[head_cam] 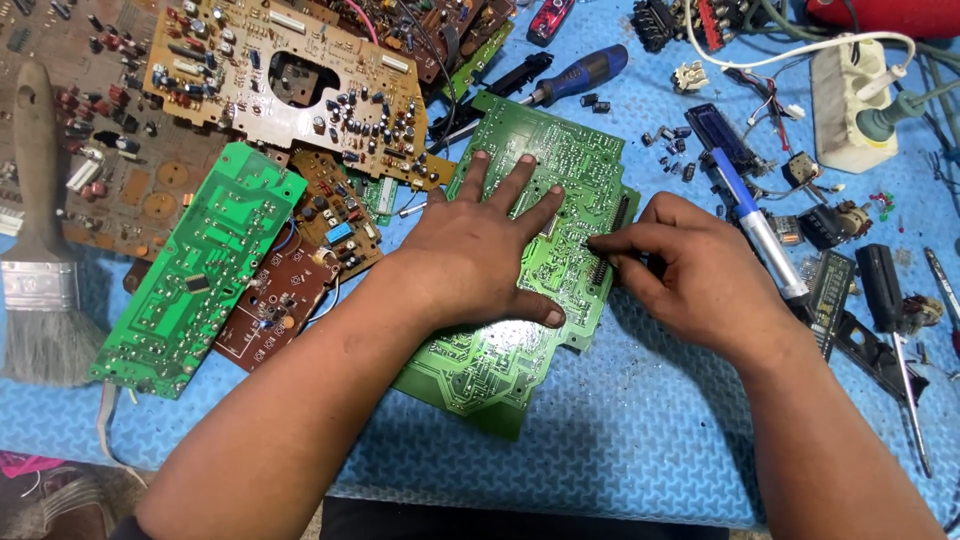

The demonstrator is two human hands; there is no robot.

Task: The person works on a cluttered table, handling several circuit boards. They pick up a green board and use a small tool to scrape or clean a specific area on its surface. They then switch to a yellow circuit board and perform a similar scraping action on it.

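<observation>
A large green circuit board [480, 365] lies solder side up on the blue foam mat [640, 420]. My left hand [480, 245] presses flat on its middle with the fingers spread. My right hand [675, 265] is at the board's right edge, its thumb and forefinger pinched on a dark connector strip [612, 240] mounted there.
Several other circuit boards, green [190, 270] and brown [270, 75], are piled at the left. A paintbrush [40, 250] lies at the far left. A blue-handled screwdriver [570, 78], a desoldering pump [760, 225], a soldering iron [900, 340], a white power strip [850, 100] and loose small parts sit at the back and right.
</observation>
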